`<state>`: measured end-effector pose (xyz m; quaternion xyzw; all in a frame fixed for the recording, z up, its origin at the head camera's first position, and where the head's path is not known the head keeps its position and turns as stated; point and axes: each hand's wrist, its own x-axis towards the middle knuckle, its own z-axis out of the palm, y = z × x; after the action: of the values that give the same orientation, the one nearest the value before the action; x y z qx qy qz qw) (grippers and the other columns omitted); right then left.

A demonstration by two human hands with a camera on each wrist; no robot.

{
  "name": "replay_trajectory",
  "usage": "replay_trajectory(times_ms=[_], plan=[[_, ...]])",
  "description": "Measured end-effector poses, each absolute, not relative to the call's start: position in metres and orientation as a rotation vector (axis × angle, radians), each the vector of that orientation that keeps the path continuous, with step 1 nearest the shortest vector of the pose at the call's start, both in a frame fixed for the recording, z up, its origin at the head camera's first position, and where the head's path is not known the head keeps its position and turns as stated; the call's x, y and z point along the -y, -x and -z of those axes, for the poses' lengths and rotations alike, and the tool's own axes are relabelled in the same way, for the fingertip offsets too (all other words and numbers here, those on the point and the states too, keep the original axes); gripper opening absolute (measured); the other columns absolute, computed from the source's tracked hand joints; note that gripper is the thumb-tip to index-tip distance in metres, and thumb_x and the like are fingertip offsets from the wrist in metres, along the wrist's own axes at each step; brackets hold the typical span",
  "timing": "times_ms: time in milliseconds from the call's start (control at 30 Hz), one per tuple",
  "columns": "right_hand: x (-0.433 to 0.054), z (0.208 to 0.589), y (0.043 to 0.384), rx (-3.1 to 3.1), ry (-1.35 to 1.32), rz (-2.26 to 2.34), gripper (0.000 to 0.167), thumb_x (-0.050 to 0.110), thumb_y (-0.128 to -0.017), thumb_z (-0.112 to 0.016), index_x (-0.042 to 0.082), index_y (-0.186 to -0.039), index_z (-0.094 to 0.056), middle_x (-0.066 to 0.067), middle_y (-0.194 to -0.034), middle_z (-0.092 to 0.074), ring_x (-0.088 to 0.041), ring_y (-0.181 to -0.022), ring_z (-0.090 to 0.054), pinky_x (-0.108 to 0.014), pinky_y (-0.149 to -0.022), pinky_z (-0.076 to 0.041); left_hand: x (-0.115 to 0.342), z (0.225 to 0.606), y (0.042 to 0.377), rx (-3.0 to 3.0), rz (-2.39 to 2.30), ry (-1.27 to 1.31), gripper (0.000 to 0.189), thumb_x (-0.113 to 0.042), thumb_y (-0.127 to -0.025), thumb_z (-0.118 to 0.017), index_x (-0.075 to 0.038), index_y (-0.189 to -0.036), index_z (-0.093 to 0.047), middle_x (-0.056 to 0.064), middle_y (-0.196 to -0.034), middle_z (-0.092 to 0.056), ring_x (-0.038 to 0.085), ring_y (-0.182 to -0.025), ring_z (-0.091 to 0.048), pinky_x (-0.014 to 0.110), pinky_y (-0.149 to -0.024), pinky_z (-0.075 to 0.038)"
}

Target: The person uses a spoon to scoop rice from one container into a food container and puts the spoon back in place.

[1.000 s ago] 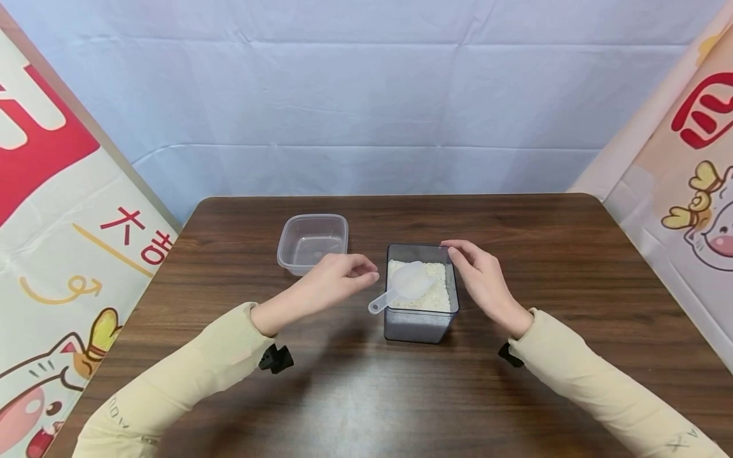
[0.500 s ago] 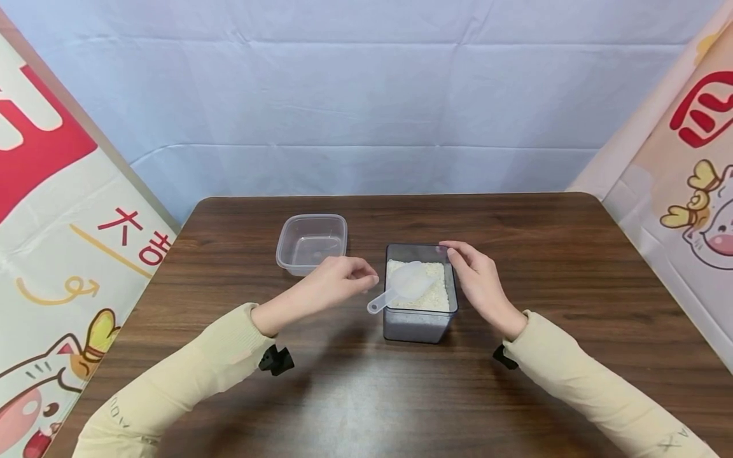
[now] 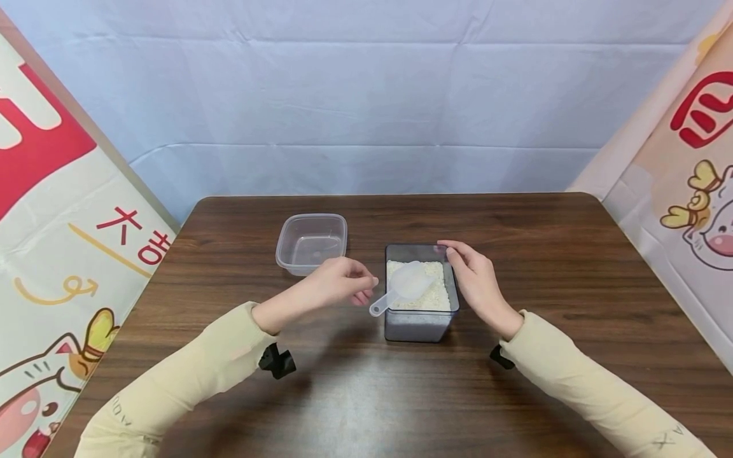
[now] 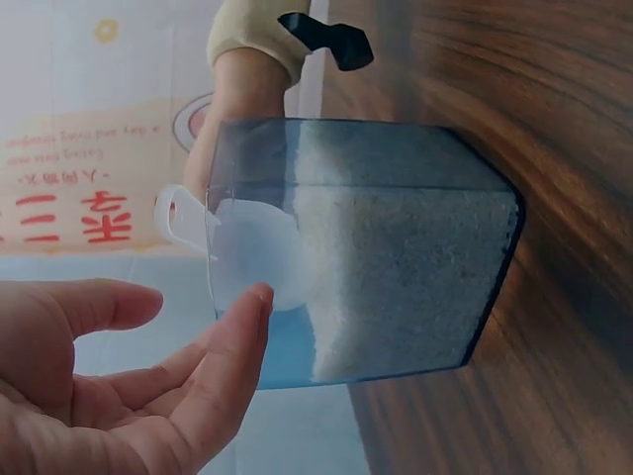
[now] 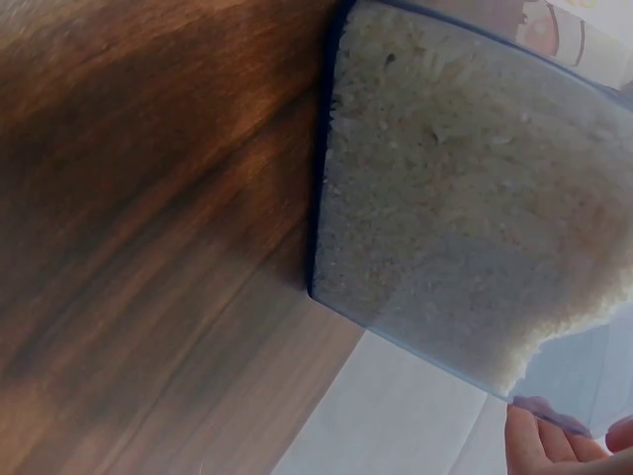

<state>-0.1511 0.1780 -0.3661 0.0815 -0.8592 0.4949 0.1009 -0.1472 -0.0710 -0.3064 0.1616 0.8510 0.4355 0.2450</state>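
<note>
A clear, dark-tinted rectangular container (image 3: 420,326) filled with white rice (image 3: 438,292) stands upright on the table. Across the rice lies a translucent plastic scoop (image 3: 409,280), its handle sticking out over the near-left rim. Just left of that handle is my left hand (image 3: 338,280); in the left wrist view its thumb and fingers are apart, with nothing between them. My right hand (image 3: 478,280) holds the container's far right corner at the rim. In the right wrist view only its fingertips (image 5: 539,445) show, against the container's wall.
A square clear plastic box (image 3: 312,245) with no lid sits behind the left hand. The brown wooden table (image 3: 366,401) reaches back to a pale cloth backdrop (image 3: 366,114). Printed banners (image 3: 51,254) flank both sides.
The left hand's fingers have spread slightly and point lower beside the scoop handle. The right hand stays at the container's corner, its forearm shifted slightly left. Scoop and container look nearly still.
</note>
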Motion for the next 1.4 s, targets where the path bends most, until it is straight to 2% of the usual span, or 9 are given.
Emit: replay_trajectory(times_ms=[267, 500, 767, 1033, 1133, 1233, 1400], plan=[[-0.177, 0.367, 0.151, 2.527, -0.207, -1.454, 0.034, 0.021, -0.099, -0.038, 0.001, -0.118, -0.057, -0.012, -0.112, -0.063, -0.021, -0.107, -0.056, -0.037, -0.089, -0.046, 0.069, 0.309, 0.149, -2.162, -1.259, -0.391, 0.023, -0.014, -0.089, -0.057, 0.007, -0.088, -0.064, 0.011, -0.072, -0.067, 0.013, -0.063, -0.064, 0.029, -0.064, -0.058], [-0.174, 0.367, 0.149, 2.499, -0.209, -1.425, 0.033, 0.020, -0.099, -0.038, 0.002, -0.118, -0.057, -0.012, -0.110, -0.064, -0.019, -0.106, -0.056, -0.034, -0.087, -0.046, 0.067, 0.309, 0.148, -2.116, -1.251, -0.395, 0.023, -0.014, -0.088, -0.060, 0.007, -0.086, -0.065, 0.009, -0.068, -0.065, 0.011, -0.059, -0.062, 0.040, -0.070, -0.057], [-0.173, 0.366, 0.147, 2.489, -0.219, -1.410, 0.033, 0.020, -0.099, -0.038, 0.002, -0.118, -0.057, -0.012, -0.110, -0.064, -0.018, -0.103, -0.056, -0.028, -0.083, -0.045, 0.062, 0.307, 0.146, -2.069, -1.229, -0.322, 0.025, -0.016, -0.088, -0.060, 0.009, -0.084, -0.064, 0.010, -0.065, -0.064, 0.011, -0.052, -0.061, 0.031, -0.061, -0.058], [-0.173, 0.367, 0.148, 2.488, -0.207, -1.398, 0.033, 0.020, -0.099, -0.038, 0.003, -0.118, -0.058, -0.011, -0.109, -0.064, -0.016, -0.086, -0.053, -0.020, -0.073, -0.042, 0.057, 0.310, 0.148, -2.041, -1.221, -0.265, 0.025, -0.016, -0.087, -0.062, 0.008, -0.081, -0.064, 0.007, -0.058, -0.061, 0.012, -0.049, -0.060, 0.032, -0.059, -0.058], [-0.173, 0.367, 0.148, 2.488, -0.209, -1.398, 0.033, 0.021, -0.099, -0.038, 0.003, -0.118, -0.058, -0.011, -0.109, -0.064, -0.017, -0.074, -0.048, -0.020, -0.065, -0.038, 0.055, 0.310, 0.148, -2.038, -1.208, -0.259, 0.025, -0.016, -0.087, -0.062, 0.008, -0.080, -0.064, 0.007, -0.057, -0.061, 0.011, -0.047, -0.059, 0.032, -0.059, -0.058], [-0.173, 0.368, 0.148, 2.490, -0.208, -1.397, 0.034, 0.022, -0.099, -0.038, 0.004, -0.119, -0.058, -0.010, -0.109, -0.064, -0.017, -0.069, -0.043, -0.022, -0.062, -0.035, 0.054, 0.309, 0.148, -2.035, -1.195, -0.257, 0.025, -0.015, -0.087, -0.062, 0.008, -0.079, -0.064, 0.007, -0.056, -0.061, 0.011, -0.047, -0.059, 0.033, -0.060, -0.058], [-0.173, 0.368, 0.149, 2.489, -0.205, -1.407, 0.033, 0.021, -0.099, -0.038, 0.004, -0.118, -0.058, -0.010, -0.109, -0.064, -0.015, -0.081, -0.051, -0.020, -0.069, -0.040, 0.053, 0.307, 0.148, -2.036, -1.188, -0.258, 0.023, -0.013, -0.086, -0.063, 0.010, -0.080, -0.064, 0.006, -0.056, -0.061, 0.011, -0.047, -0.059, 0.035, -0.062, -0.058]])
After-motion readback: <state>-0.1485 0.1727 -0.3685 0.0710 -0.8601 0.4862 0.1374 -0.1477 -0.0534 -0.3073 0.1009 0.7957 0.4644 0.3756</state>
